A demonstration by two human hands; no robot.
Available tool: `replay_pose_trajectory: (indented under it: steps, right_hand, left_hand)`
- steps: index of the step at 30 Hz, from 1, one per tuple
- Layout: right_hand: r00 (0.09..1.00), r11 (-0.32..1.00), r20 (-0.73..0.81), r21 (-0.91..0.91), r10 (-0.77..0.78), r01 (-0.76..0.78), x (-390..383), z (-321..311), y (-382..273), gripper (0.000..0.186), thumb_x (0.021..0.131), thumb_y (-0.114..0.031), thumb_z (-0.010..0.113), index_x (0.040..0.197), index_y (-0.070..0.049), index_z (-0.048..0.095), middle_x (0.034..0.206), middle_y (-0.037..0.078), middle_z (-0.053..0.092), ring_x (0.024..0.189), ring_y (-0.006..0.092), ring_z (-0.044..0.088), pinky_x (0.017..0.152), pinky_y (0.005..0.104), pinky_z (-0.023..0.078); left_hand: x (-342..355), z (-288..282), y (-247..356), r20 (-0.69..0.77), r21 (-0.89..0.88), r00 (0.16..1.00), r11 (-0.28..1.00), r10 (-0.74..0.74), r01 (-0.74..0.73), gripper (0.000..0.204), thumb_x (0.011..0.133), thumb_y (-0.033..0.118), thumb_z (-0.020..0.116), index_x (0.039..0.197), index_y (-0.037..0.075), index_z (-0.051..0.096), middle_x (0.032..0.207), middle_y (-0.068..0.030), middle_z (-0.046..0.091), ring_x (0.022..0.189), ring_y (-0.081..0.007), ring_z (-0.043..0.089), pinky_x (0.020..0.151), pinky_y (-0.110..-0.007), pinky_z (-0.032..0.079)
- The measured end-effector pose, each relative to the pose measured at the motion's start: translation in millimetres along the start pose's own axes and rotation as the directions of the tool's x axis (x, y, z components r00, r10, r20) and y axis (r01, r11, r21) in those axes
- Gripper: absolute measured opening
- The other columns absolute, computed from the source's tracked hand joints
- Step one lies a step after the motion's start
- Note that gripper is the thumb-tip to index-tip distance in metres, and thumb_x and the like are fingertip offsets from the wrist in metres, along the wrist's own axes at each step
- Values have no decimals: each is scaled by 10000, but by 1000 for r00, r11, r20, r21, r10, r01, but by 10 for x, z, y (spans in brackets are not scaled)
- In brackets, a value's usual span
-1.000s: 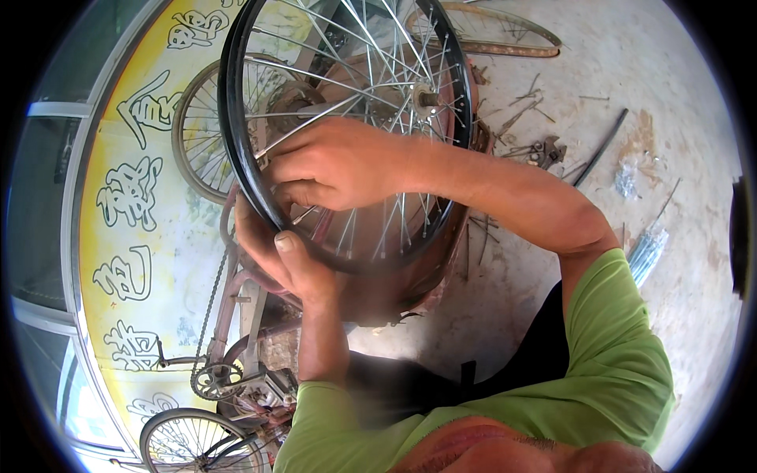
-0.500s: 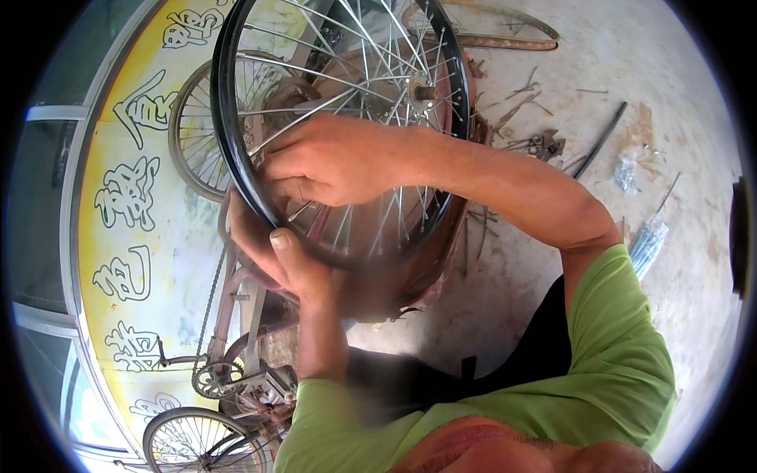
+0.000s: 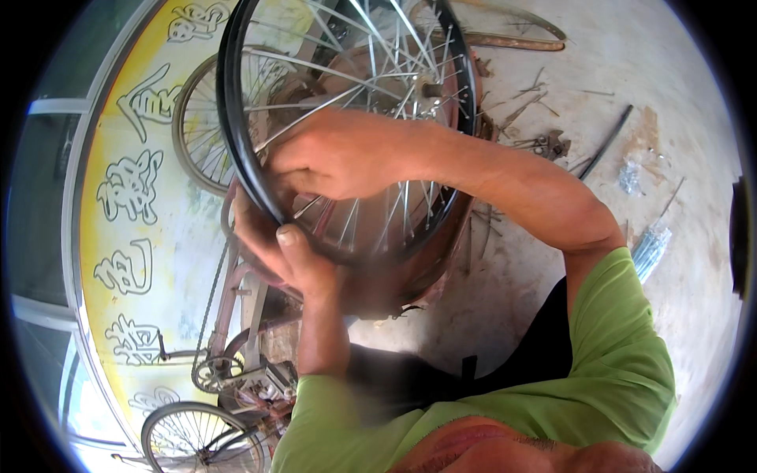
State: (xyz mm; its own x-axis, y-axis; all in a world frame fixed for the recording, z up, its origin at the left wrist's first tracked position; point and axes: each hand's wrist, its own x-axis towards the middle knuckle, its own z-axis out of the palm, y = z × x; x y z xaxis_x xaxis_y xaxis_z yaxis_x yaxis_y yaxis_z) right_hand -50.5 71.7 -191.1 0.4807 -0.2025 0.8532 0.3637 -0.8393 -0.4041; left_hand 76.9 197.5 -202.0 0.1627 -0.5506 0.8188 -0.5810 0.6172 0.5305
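Observation:
A bicycle wheel [image 3: 236, 134] with a black rim and bright metal spokes stands tilted in front of me. Its hub [image 3: 428, 90] shows at the upper right of the spokes. My left hand [image 3: 296, 256] grips the rim from below on the near left, thumb on the near side and fingers behind it. Reaching across the spokes, my right hand [image 3: 335, 154] has its fingers curled in at the inner edge of the rim, among the spoke ends. Its fingertips are hidden, and what they pinch cannot be made out.
Behind the wheel is a reddish rusty bin [image 3: 441, 276]. Bicycle parts with a crank and chainring [image 3: 218, 374] and another wheel [image 3: 201, 441] stand at lower left, beside a yellow-edged sign [image 3: 177, 307]. Rusty scraps [image 3: 552, 146], a black tube [image 3: 607, 142] and a spoke bundle [image 3: 653, 248] lie on the floor.
The whole view has shifted slightly, so most things appear a little farther right. Both hands keep their places on the wheel; the right fingers have moved only slightly.

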Motion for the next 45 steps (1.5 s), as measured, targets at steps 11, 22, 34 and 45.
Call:
replay_pose_trajectory:
  steps: [11, 22, 34, 45]
  right_hand:
    - [997, 998, -71, -55, -11, 7, -68, -26, -2, 187, 856, -141, 709, 1028, -71, 693, 931, 116, 687, 865, 362, 666, 743, 451, 539]
    - [997, 999, -64, -19, -45, 44, -61, -49, -39, 185, 898, -170, 651, 1034, -54, 700, 957, 163, 700, 913, 395, 662, 782, 473, 529]
    - [953, 970, -267, -228, -142, 81, -43, 92, -99, 192, 844, -89, 701, 1033, -59, 690, 897, 137, 671, 842, 364, 646, 740, 432, 527]
    - [960, 965, -228, -238, -163, 108, -67, 102, -25, 117, 806, -88, 731, 891, -72, 652, 817, 95, 639, 753, 332, 650, 658, 425, 530]
  left_hand:
    - [49, 125, 63, -21, 54, 1000, 998, -11, 12, 1007, 890, 691, 613, 1436, -114, 352, 1323, -205, 511, 1100, -259, 592, 895, -393, 510]
    - [-13, 23, 26, 35, -19, 999, 1000, -6, 7, 861, 959, 526, 616, 1504, -61, 301, 1375, -184, 507, 1173, -237, 546, 982, -396, 466]
    - [17, -57, -50, 82, -103, 995, 994, 47, -38, 775, 968, 406, 642, 1468, -79, 301, 1321, -189, 460, 1182, -250, 510, 1040, -418, 411]
    - [-42, 2, -21, 20, -76, 1000, 997, 6, -5, 823, 962, 483, 610, 1489, -69, 301, 1380, -198, 496, 1120, -257, 581, 928, -408, 509]
